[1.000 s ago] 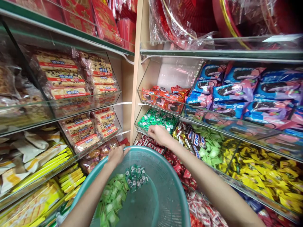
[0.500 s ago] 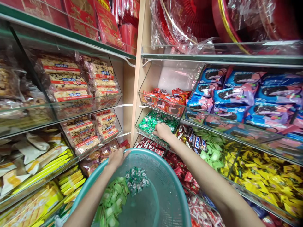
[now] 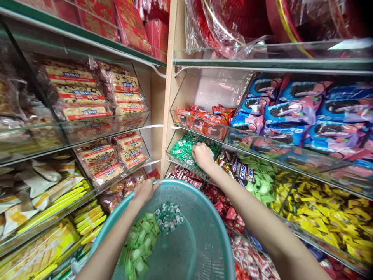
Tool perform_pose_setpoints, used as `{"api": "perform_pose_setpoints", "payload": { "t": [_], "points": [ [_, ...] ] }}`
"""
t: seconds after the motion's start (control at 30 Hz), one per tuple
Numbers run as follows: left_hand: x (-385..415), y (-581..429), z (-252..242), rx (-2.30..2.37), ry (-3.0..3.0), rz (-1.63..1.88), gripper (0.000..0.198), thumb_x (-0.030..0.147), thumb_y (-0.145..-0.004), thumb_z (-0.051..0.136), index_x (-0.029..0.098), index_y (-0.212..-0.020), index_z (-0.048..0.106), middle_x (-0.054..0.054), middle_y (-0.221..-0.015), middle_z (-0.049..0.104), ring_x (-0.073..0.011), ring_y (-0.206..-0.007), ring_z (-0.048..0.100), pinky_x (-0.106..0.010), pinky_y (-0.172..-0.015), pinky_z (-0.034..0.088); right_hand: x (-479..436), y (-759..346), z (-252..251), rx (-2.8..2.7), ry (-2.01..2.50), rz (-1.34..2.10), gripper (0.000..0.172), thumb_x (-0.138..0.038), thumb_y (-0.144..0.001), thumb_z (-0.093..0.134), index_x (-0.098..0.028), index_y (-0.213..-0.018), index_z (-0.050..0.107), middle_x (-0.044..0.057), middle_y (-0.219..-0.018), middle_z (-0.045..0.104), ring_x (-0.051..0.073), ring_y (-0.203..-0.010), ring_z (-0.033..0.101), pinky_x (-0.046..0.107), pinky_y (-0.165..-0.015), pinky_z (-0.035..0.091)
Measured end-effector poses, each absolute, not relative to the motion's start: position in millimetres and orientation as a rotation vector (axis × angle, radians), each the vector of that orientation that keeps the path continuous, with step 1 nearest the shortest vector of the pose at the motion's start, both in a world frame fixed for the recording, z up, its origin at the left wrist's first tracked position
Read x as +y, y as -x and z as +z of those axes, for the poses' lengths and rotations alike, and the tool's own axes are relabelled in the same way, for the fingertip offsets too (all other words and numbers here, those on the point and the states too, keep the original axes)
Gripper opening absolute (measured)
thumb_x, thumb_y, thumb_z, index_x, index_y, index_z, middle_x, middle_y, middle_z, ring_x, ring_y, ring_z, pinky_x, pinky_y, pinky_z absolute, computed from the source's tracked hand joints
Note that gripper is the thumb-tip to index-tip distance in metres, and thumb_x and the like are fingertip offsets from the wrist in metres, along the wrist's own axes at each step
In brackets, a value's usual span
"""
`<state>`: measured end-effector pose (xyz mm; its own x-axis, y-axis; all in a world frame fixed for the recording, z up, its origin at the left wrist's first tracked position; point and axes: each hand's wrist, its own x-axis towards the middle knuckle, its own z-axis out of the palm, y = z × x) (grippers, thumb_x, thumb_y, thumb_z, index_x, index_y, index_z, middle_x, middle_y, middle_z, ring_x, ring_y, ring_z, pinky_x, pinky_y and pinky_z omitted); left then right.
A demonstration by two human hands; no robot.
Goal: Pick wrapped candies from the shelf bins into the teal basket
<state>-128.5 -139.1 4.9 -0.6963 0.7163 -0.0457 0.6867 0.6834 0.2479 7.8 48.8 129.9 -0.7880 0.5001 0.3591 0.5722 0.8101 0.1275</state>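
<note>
My left hand (image 3: 145,190) is closed over the far left rim of a large teal plastic basket (image 3: 214,217). Inside the basket lie a pile of light-green wrapped sweets (image 3: 140,245) and, beside it, a smaller heap of dark-green, clear-wrapped candies (image 3: 169,217). My right hand (image 3: 203,155) reaches beyond the basket into a clear shelf bin of green-wrapped candies (image 3: 182,149). Its fingers are curled down among those candies, and the fingertips are partly hidden.
Above that bin sit red snack packs (image 3: 201,120) and blue cookie packs (image 3: 294,109) behind a glass ledge. Chocolate bars (image 3: 241,171) and yellow-wrapped sweets (image 3: 329,217) fill bins at right. Packaged sesame pastries (image 3: 81,93) line the left shelves. A wooden upright (image 3: 169,89) divides the corner.
My right hand has shifted slightly up and back within the green candy bin, its fingers more curled. My left hand stays on the basket rim. The whole view has shifted a little.
</note>
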Motion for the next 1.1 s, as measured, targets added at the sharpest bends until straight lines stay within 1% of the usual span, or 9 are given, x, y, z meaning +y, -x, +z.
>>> {"api": "perform_pose_setpoints", "payload": {
  "t": [0.13,0.27,0.4,0.47,0.53,0.6,0.67,0.77,1.1],
  "points": [
    [-140,128,4,2.755,-1.150,0.315,0.057,0.058,-0.087,0.020,0.022,-0.109,0.058,-0.014,-0.102,0.068,-0.0280,-0.098,0.062,-0.037,-0.080,0.045,31,-15,136,-2.468,0.616,-0.178,0.027,-0.024,-0.091,0.038,-0.015,-0.087,0.064,0.011,-0.092,0.059,0.021,-0.090,0.050,0.029,-0.075,0.038],
    [-140,128,4,2.765,-1.163,0.283,0.057,0.058,-0.087,0.020,0.022,-0.109,0.058,-0.014,-0.101,0.068,-0.0280,-0.096,0.063,-0.037,-0.078,0.045,-3,-15,119,-2.352,0.285,0.233,0.025,-0.026,-0.090,0.043,-0.017,-0.079,0.062,0.004,-0.082,0.058,0.016,-0.083,0.050,0.026,-0.076,0.036],
    [-141,129,5,2.776,-1.161,0.255,0.055,0.056,-0.088,0.021,0.022,-0.110,0.058,-0.014,-0.101,0.068,-0.0271,-0.096,0.063,-0.036,-0.078,0.046,-29,-3,62,-2.394,0.205,0.834,0.018,-0.022,-0.082,0.053,-0.016,-0.067,0.061,-0.001,-0.068,0.055,0.011,-0.066,0.048,0.021,-0.063,0.036],
    [-144,130,5,2.779,-1.145,0.262,0.054,0.056,-0.088,0.022,0.023,-0.109,0.058,-0.014,-0.100,0.068,-0.0267,-0.096,0.063,-0.036,-0.078,0.046,-33,2,27,-2.419,0.314,1.171,0.019,-0.021,-0.078,0.056,-0.014,-0.061,0.058,-0.004,-0.057,0.050,0.008,-0.056,0.043,0.019,-0.055,0.033],
    [-146,130,6,2.778,-1.136,0.278,0.053,0.056,-0.088,0.022,0.023,-0.108,0.059,-0.013,-0.100,0.068,-0.0266,-0.096,0.063,-0.036,-0.078,0.046,-32,1,-5,-2.407,0.440,1.460,0.018,-0.022,-0.075,0.058,-0.014,-0.059,0.057,-0.005,-0.053,0.047,0.007,-0.052,0.039,0.019,-0.051,0.030],
    [-148,130,6,2.775,-1.128,0.273,0.054,0.057,-0.088,0.022,0.022,-0.108,0.059,-0.013,-0.100,0.068,-0.0270,-0.096,0.062,-0.036,-0.078,0.046,-28,-4,-29,-2.426,0.559,1.650,0.018,-0.024,-0.072,0.060,-0.013,-0.059,0.057,-0.006,-0.051,0.045,0.006,-0.050,0.036,0.018,-0.048,0.027],
    [-149,129,5,2.775,-1.114,0.255,0.055,0.057,-0.088,0.022,0.022,-0.109,0.059,-0.014,-0.101,0.068,-0.0277,-0.096,0.062,-0.037,-0.079,0.046,-24,-11,-45,-2.484,0.689,1.728,0.017,-0.024,-0.070,0.062,-0.013,-0.058,0.057,-0.007,-0.049,0.044,0.005,-0.047,0.032,0.019,-0.045,0.024],
    [-147,127,4,2.767,-1.115,0.250,0.055,0.057,-0.088,0.022,0.022,-0.110,0.059,-0.015,-0.102,0.067,-0.0284,-0.097,0.062,-0.038,-0.079,0.045,-21,-20,-56,-2.598,0.848,1.709,0.018,-0.022,-0.067,0.064,-0.013,-0.054,0.057,-0.007,-0.045,0.043,0.005,-0.044,0.030,0.019,-0.043,0.022],
    [-140,126,1,2.752,-1.198,0.209,0.058,0.059,-0.087,0.019,0.021,-0.109,0.058,-0.014,-0.100,0.068,-0.0283,-0.094,0.063,-0.036,-0.076,0.046,-25,-30,-62,-2.778,0.970,1.641,0.021,-0.013,-0.065,0.063,-0.015,-0.046,0.055,-0.005,-0.043,0.045,0.007,-0.044,0.037,0.020,-0.042,0.028]
  ]
}}
